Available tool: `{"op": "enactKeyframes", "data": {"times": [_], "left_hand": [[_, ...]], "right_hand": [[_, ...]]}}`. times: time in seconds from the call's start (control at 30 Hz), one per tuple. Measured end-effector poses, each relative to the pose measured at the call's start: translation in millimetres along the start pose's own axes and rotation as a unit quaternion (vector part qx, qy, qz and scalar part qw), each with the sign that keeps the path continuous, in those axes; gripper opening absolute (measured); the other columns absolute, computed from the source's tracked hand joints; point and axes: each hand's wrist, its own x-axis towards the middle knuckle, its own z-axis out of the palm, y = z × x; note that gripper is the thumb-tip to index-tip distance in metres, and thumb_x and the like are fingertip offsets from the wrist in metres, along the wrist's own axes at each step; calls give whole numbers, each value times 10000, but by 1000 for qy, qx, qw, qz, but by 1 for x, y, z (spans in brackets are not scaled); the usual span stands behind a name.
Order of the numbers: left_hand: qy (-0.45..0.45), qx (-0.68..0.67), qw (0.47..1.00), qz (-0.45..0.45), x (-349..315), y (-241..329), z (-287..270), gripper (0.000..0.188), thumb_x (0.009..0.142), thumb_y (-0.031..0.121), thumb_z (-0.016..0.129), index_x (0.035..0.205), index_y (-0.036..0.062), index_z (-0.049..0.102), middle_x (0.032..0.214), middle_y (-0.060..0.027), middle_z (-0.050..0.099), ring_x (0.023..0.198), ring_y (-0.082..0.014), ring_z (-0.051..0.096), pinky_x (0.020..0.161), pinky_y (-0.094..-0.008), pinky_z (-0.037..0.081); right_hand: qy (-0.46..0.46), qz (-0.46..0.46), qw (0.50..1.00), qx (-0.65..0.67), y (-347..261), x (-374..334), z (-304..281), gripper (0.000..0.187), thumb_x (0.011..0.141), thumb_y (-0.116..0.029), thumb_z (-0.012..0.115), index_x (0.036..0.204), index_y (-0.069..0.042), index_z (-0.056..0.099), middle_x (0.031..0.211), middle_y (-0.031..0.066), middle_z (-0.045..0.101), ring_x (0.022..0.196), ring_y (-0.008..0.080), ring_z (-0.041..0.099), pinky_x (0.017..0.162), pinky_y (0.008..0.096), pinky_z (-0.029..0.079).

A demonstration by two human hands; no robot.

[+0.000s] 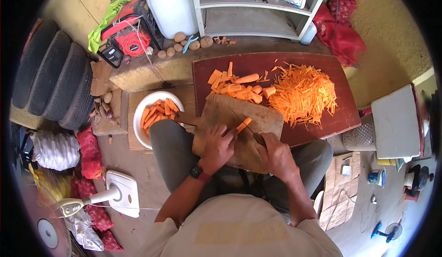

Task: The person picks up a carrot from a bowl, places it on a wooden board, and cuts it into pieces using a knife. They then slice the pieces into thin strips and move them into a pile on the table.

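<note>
A wooden cutting board (214, 112) rests across my lap, its handle pointing left. On it lies a peeled carrot piece (244, 124), its near end at the curled fingertips of my left hand (217, 147), which grip it. My right hand (277, 155) is closed round the handle of a knife (259, 140). The thin blade slants up and left, right at the carrot. Beyond the board, on a dark red tabletop (317, 130), lie cut carrot chunks and slices (235, 89) at left and a big heap of carrot strips (304, 96) at right.
A white basin (137, 114) of peeled carrots stands left of my knee. Potatoes (194, 45) and a blue peeler (189, 44) lie on the ledge behind, below grey shelves (248, 22). Further left are a red generator (131, 40), stacked tyres (57, 75) and a fan (83, 204).
</note>
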Motion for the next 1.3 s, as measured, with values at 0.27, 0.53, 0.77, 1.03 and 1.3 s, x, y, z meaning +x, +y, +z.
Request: {"op": "enactKeyframes", "data": {"times": [0.27,0.53,0.77,1.03,1.3], "left_hand": [[-36,10,999,16,-5,-5,-2,348,852,22,771,1197,73,762,1043,-129,602,993,-375,590,858,-502,464],[-73,38,997,13,-8,-7,-3,424,774,60,803,1195,74,746,1113,-140,616,1075,-372,597,906,-509,456],[-75,25,997,8,0,-3,-4,463,750,73,806,1209,69,741,1135,-130,611,1109,-352,601,934,-489,448],[-60,13,998,21,-2,-8,2,491,725,69,811,1209,45,736,1120,-131,614,1098,-352,617,972,-484,454],[-21,19,1000,-3,-8,-11,7,509,810,127,821,1298,35,710,1134,-150,621,1103,-363,616,957,-503,453]], "right_hand": [[-52,33,997,48,-17,-20,2,322,1073,-165,681,1332,-4,577,1112,270,726,969,512,721,741,571,594],[-82,-12,996,-31,-30,-23,-14,540,1044,-148,693,1533,-7,511,1001,229,715,856,451,738,692,546,603],[-93,-18,994,-49,-32,-18,-18,535,1029,-129,693,1517,-9,510,954,222,696,800,437,737,665,539,602],[-113,5,993,-33,-20,-10,8,484,1037,-115,682,1490,-27,534,1017,264,736,905,475,738,714,562,597],[-58,-18,998,25,-6,15,1,469,1018,-109,722,1458,14,616,1065,315,744,992,502,749,787,523,613]]}}
